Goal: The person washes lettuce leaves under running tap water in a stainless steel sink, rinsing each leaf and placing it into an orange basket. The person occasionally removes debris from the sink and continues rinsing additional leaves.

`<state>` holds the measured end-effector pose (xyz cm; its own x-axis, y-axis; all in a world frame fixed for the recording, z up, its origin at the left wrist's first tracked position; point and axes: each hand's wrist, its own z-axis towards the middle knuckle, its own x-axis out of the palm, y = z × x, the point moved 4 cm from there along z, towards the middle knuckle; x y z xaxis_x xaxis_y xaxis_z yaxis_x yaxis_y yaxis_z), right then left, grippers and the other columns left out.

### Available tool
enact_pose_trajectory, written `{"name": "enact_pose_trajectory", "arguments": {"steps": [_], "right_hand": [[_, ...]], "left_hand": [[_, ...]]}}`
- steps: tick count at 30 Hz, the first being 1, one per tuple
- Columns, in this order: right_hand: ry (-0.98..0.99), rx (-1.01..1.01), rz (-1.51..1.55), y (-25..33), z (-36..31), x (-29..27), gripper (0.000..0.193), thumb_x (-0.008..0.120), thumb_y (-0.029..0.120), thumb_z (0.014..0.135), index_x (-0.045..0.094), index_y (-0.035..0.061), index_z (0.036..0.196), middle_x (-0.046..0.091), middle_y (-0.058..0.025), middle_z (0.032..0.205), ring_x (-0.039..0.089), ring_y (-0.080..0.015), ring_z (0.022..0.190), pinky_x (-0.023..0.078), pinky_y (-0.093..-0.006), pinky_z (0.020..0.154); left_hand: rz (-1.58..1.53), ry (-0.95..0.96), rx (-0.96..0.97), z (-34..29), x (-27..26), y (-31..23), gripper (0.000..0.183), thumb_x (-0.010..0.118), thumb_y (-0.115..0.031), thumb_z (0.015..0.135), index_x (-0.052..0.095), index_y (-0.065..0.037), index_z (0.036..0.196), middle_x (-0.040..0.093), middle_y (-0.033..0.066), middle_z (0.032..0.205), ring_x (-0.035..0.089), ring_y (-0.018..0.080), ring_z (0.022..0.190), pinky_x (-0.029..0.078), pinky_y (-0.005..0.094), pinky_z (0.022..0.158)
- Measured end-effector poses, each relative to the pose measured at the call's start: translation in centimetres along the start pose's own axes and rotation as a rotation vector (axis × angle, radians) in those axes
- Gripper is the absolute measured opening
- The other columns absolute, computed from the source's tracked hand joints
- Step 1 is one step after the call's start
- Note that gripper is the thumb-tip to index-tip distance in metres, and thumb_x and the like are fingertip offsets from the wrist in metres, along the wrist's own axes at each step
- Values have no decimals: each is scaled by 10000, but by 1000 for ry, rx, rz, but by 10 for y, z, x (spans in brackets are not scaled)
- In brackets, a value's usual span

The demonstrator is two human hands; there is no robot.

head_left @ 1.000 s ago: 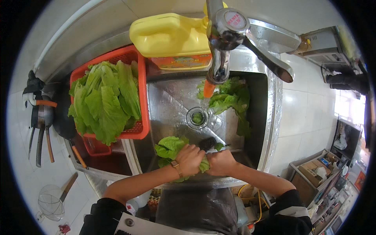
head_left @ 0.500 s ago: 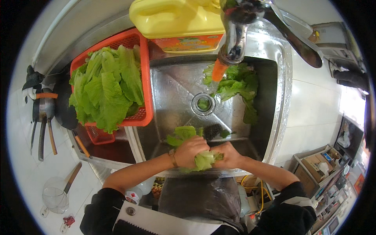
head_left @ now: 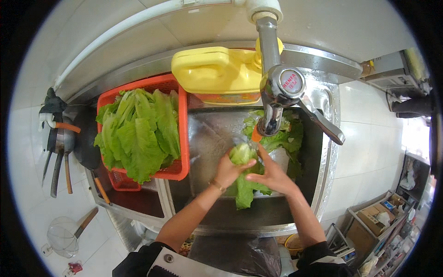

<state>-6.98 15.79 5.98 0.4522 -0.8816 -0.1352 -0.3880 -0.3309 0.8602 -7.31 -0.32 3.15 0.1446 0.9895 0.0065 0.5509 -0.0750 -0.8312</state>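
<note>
The lettuce [head_left: 244, 196], probably light, slippery and easily torn, hung over the sink [head_left: 203, 129], leafy end nearest, its paler end, likely the safest hold, within the left hand [head_left: 227, 171]'s curled grip, the right hand [head_left: 277, 177] loosely spread alongside, just below the faucet [head_left: 272, 121].

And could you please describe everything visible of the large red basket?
The large red basket is a rectangular, plastic-looking container with openings in its walls and a rim. It sits upright, left of the sink basin, heaped with green leaves that overhang its near edge. Neither the left hand nor the right hand touches it.
</note>
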Motion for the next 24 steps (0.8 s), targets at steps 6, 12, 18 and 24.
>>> {"name": "enact_pose_trajectory", "arguments": {"steps": [6,12,18,24], "right_hand": [[36,287,340,-32,35,-7,853,776,425,739,431,-66,1346,551,-205,1269,569,-257,1124,439,-337,968],[36,479,579,-34,44,-30,666,723,434,800,546,-41,1233,614,-144,1172,601,-212,1038,474,-328,906],[255,303,444,-41,51,-15,1220,805,492,655,89,-56,1477,217,-260,1502,247,-319,1396,195,-391,1146],[-49,526,973,-63,48,-26,664,759,324,742,519,8,1275,623,-151,1132,613,-231,998,494,-354,902]], "left_hand": [[-367,313,-353,36,-10,3,359,754,-183,807,635,-29,1108,659,42,1004,623,142,896,501,286,775],[-656,430,-447,46,-22,3,384,610,-153,884,542,-3,1231,635,96,1119,626,195,995,513,335,832],[-289,292,-253,49,-19,4,428,631,-145,869,527,-30,1267,629,96,1153,618,195,1028,512,340,871],[-630,307,-585,52,-46,17,401,635,-185,875,560,-19,1233,654,107,1106,641,219,982,520,345,875]]}}
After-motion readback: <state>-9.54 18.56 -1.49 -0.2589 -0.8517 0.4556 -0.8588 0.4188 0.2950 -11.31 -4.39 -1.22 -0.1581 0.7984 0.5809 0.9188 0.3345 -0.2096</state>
